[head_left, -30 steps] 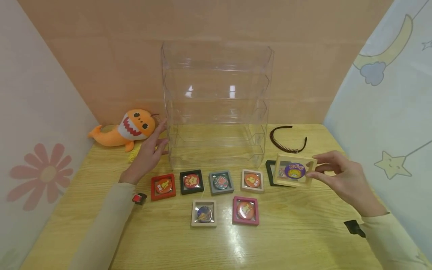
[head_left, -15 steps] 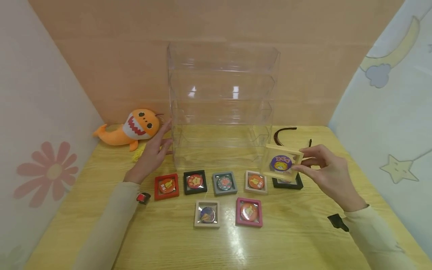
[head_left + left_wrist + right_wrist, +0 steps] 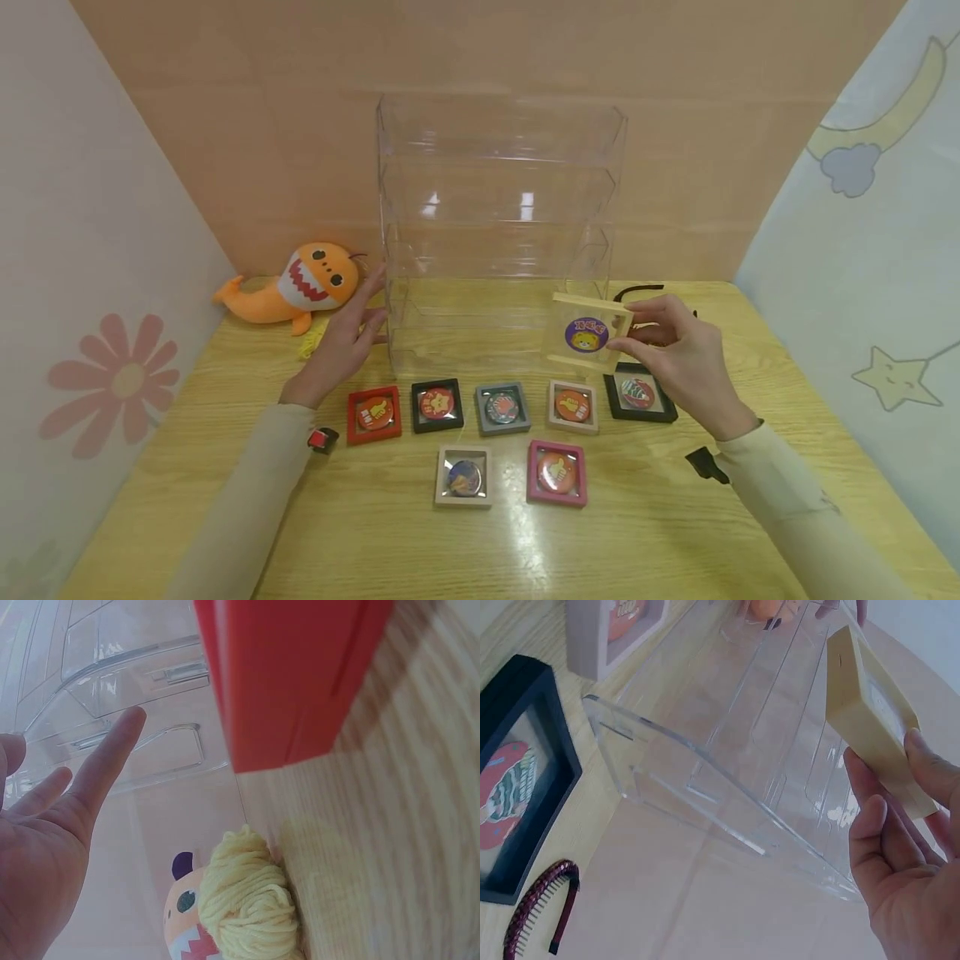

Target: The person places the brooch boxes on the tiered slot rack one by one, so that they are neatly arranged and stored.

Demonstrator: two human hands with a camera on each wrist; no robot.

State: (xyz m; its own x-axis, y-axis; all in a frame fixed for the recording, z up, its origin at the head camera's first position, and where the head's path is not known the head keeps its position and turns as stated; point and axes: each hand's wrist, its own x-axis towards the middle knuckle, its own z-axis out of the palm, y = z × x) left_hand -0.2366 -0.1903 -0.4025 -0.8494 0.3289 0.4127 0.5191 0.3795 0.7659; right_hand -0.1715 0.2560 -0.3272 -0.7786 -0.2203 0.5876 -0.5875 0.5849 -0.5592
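my right hand pinching yellow frame | shifted away from surface's right edge — closer to clear rack | my left hand loosely extended beside rack

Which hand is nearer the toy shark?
Left. The left hand is close beside the toy shark; the right hand is well over to the right, holding a yellow frame.

On the table, 7 frames lie before the rack, a toy left of it, a headband right.
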